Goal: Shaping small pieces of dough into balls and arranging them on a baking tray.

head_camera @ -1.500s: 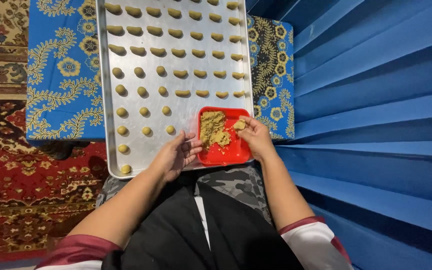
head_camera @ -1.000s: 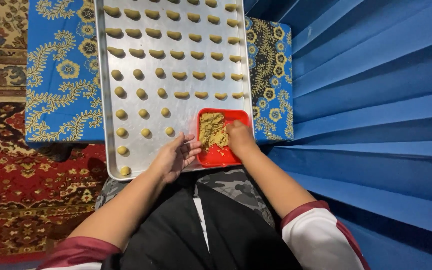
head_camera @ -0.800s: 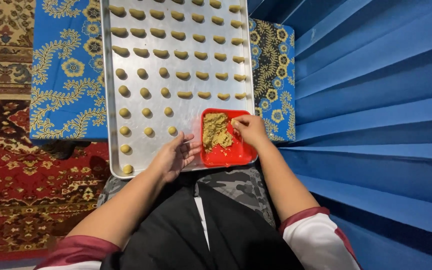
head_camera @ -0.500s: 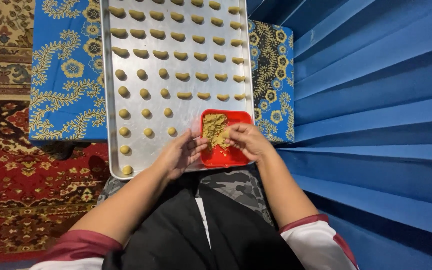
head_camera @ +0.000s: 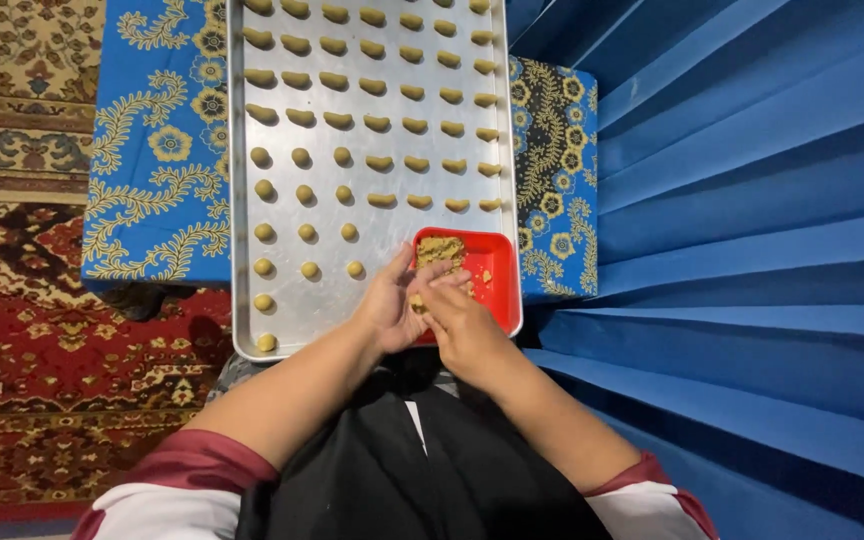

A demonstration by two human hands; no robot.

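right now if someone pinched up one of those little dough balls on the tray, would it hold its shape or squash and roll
The dough balls would probably squash: the pieces in the upper rows are pressed into crescents, so the dough looks soft. On the smooth metal tray a nudged ball might roll. The dough in the red dish looks crumbly where the left hand and right hand work it, so a piece may break.

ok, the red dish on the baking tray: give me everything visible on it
The red dish is a shallow rectangular container with rounded corners and a low rim, plastic by its look. It sits flat on the near right corner of the metal baking tray. A heap of tan crumbly dough fills its far left part, with a few crumbs loose on the bare red floor. The left hand and right hand meet over its near left side, covering that part and pinching a bit of dough.
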